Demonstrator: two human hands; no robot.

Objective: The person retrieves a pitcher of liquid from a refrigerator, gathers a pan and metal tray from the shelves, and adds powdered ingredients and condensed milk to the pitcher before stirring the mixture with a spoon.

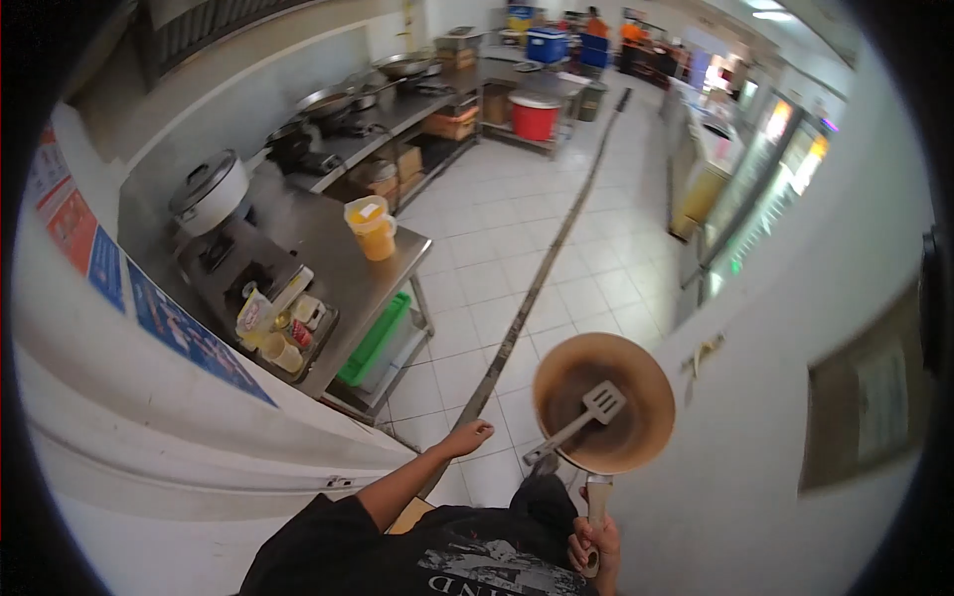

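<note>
My right hand [595, 548] is wrapped round the handle of a brown frying pan [641, 417], low in the view. Inside the pan lies a slotted turner [602, 402], its handle sticking out over the rim at the lower left. The pan's inner surface looks darkened in the middle. My left hand [469, 438] hangs out in front of my body with its fingers curled in. It holds nothing that I can see and touches nothing. Beyond it, the floor drain [517, 328] runs along the tiles.
A steel table [348, 288] at left bears an orange drink pitcher [373, 228], a rice cooker [211, 192] and a tray of containers. A white wall [735, 417] rises close on my right. Glass-door fridges [765, 189] and people [632, 32] are farther off.
</note>
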